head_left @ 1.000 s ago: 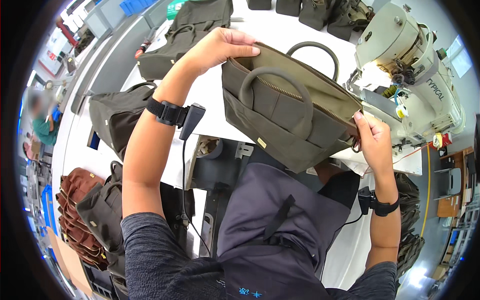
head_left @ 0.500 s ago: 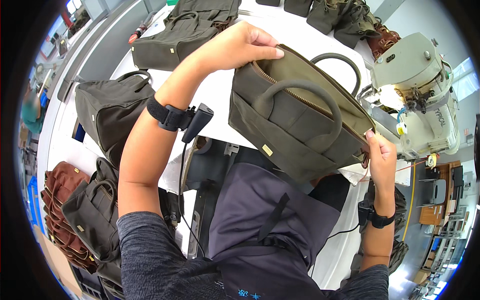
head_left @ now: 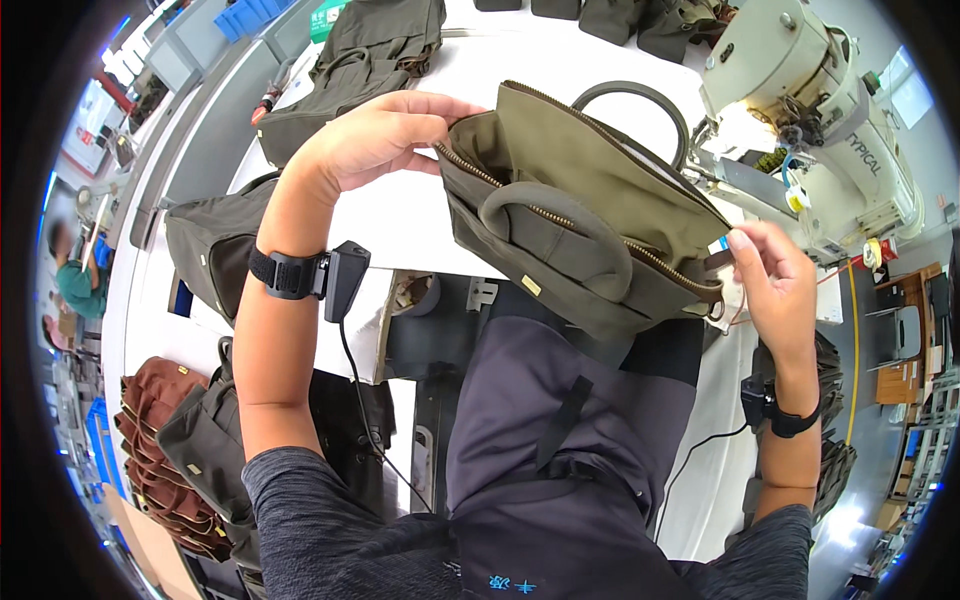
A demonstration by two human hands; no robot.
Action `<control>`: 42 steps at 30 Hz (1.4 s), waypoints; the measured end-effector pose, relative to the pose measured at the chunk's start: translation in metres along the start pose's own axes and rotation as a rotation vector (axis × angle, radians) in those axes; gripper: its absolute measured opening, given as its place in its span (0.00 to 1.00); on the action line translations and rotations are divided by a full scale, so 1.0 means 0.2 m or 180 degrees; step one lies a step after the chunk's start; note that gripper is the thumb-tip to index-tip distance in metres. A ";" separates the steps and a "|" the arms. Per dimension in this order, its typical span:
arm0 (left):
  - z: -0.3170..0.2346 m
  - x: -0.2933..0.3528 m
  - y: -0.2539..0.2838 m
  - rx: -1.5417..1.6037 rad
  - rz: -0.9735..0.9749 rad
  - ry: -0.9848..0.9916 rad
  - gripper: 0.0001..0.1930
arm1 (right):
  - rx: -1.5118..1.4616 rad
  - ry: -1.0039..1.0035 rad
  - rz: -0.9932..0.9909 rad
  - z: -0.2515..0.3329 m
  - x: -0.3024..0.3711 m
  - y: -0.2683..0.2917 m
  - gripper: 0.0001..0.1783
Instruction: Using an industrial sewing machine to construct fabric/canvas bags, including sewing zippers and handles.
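Note:
A dark olive handbag [head_left: 560, 260] with two rolled handles and a brass-toothed zipper is held tilted above my lap at the table's front edge. Its mouth gapes wide, showing the lighter olive lining [head_left: 600, 165]. My left hand [head_left: 385, 140] grips the bag's left top corner between thumb and fingers. At the right end of the zipper, my right hand [head_left: 778, 275] is closed on the bag's edge, with its thumb uppermost. A small blue-and-white tag [head_left: 718, 245] shows beside that thumb. A little yellowish label [head_left: 531, 286] marks the front.
A sewing machine [head_left: 790, 110] with its lamp lit stands right of the bag. More olive bags [head_left: 330, 100] lie on the white table [head_left: 390, 225] at the back left. Brown bags [head_left: 165, 450] are piled at lower left. A cable [head_left: 365, 400] hangs from my left wrist strap.
The mouth of the handbag has spread wider, its far side now standing up. My left hand has moved left and down with the corner. The small tag by my right thumb has come into view.

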State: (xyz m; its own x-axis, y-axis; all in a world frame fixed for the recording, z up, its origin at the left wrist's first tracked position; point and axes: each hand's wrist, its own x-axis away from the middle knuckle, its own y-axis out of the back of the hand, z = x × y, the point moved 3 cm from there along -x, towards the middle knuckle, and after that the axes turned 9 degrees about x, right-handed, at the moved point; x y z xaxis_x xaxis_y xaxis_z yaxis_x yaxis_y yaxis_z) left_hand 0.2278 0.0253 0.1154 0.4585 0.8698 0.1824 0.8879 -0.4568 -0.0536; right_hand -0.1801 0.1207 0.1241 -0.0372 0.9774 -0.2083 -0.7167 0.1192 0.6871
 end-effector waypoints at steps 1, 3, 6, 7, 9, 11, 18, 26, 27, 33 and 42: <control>0.01 0.00 0.01 0.0113 -0.0069 0.0041 0.27 | 0.0379 0.0598 -0.0315 0.07 0.00 0.02 0.10; 0.02 0.00 0.01 0.0031 -0.0123 -0.0016 0.28 | 0.1053 0.1359 -0.0911 0.20 0.01 0.04 0.11; 0.04 -0.02 0.01 -0.0307 -0.0324 0.0081 0.27 | 0.1240 0.2695 -0.1050 0.39 -0.10 -0.05 0.14; 0.04 -0.03 0.00 -0.0423 -0.0262 0.0020 0.27 | 0.1313 0.2864 -0.0926 0.44 -0.15 -0.11 0.15; 0.06 -0.06 -0.03 -0.0252 -0.0195 0.0101 0.24 | 0.1227 0.3334 -0.1167 0.53 -0.28 -0.28 0.17; 0.10 -0.06 -0.05 -0.0231 -0.0388 0.0150 0.23 | 0.1662 0.3237 -0.1030 0.59 -0.42 -0.42 0.11; 0.25 -0.10 -0.07 0.0469 -0.1189 -0.0247 0.19 | 0.2411 0.2872 -0.0367 0.58 -0.73 -0.62 0.08; 0.20 -0.14 -0.07 -0.0055 -0.0811 -0.0650 0.14 | 0.2568 0.2566 0.0092 0.44 -0.73 -0.64 0.07; 0.20 -0.14 -0.08 -0.0091 -0.0831 -0.0680 0.14 | 0.2502 0.2516 0.0204 0.44 -0.73 -0.64 0.07; 0.20 -0.17 -0.09 -0.0360 -0.0811 -0.1010 0.14 | 0.2101 0.2318 0.0219 0.45 -0.73 -0.63 0.09; 0.22 -0.19 -0.14 -0.1224 -0.1428 -0.2139 0.11 | 0.1581 0.2995 -0.0662 0.50 -0.70 -0.63 0.11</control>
State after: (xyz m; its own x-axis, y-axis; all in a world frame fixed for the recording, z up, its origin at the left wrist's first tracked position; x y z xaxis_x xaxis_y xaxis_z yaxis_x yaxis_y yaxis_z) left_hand 0.1871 0.0142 0.0660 0.1031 0.8522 -0.5130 0.9706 0.0266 0.2393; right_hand -0.0148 -0.0130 0.1352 -0.6186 0.4292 -0.6582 -0.4163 0.5314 0.7378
